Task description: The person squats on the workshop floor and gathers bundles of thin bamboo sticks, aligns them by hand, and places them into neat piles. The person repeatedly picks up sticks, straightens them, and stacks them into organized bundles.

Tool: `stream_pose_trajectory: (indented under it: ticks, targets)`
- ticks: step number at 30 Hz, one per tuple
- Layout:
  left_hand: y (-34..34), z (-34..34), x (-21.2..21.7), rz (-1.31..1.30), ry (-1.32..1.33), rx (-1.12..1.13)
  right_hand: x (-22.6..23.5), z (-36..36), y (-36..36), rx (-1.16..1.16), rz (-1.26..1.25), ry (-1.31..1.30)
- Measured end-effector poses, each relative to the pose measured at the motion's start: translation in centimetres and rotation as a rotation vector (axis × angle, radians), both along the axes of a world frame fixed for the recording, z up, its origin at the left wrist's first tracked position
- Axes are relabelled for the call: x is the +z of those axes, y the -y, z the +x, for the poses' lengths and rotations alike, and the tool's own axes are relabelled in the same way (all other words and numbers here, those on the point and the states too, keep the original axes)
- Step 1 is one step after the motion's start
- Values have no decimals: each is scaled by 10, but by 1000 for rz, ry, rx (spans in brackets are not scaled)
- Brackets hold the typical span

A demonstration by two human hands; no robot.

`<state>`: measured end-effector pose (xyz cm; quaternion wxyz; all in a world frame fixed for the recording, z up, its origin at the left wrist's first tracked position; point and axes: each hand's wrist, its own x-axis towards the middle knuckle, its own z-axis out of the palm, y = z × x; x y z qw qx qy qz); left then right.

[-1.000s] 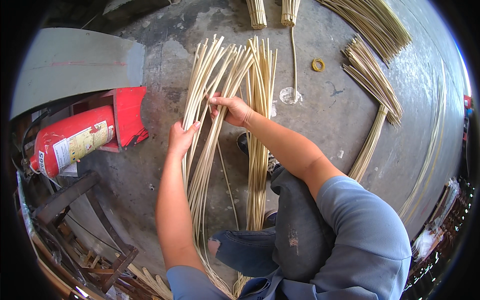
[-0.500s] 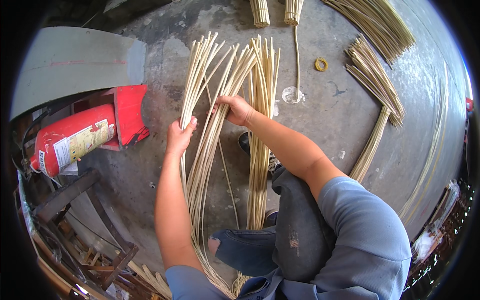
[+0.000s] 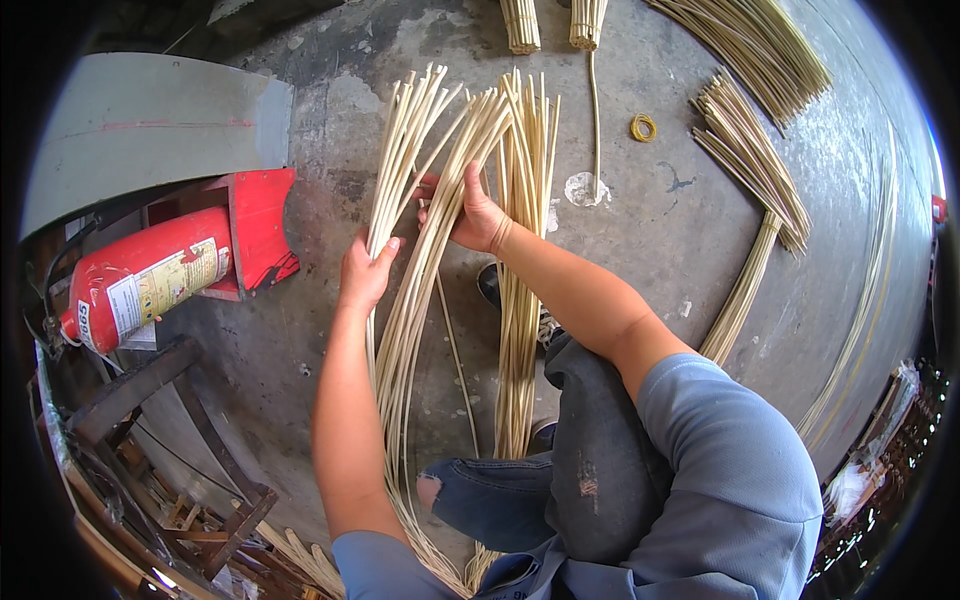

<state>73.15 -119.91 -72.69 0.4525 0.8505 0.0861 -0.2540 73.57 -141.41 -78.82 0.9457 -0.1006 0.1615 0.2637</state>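
Note:
My left hand point(image 3: 366, 274) is closed round a bundle of long pale rattan canes point(image 3: 397, 165), whose cut ends fan out above it. Beside it, my right hand point(image 3: 480, 217) cradles a second bunch of canes point(image 3: 420, 275). Its thumb is raised along the near side, and its fingers reach behind the bunch toward the left one, partly hidden. A third bundle of canes point(image 3: 518, 340) stands just right of these, passing behind my right wrist. One loose cane point(image 3: 457, 360) slants down between the bundles.
On the left, a red fire extinguisher point(image 3: 150, 275) lies near a red metal stand point(image 3: 262, 230) and a dark frame point(image 3: 140, 385). More cane bundles point(image 3: 755, 165) lie on the concrete floor at right. A yellow coil point(image 3: 643, 128) sits beyond my right arm.
My right thumb has lifted and its fingers have loosened and spread behind the middle bunch. My left hand has shifted slightly right with its canes, closer to the right hand.

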Motion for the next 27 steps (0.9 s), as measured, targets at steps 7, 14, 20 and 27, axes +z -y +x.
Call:
stream_pose_trajectory:
  ticks: [7,14,20,27]
  targets:
    - [8,-5,-6,63,61,-93,-2,3,1,1,-171,-59]
    - [14,-14,-1,244,397,-107,2,7,-7,-64,-242,-166]
    - [21,-14,16,202,278,66,-5,3,-1,-90,-306,-241]
    - [6,-9,14,71,249,-26,2,6,-13,-103,-327,-194]
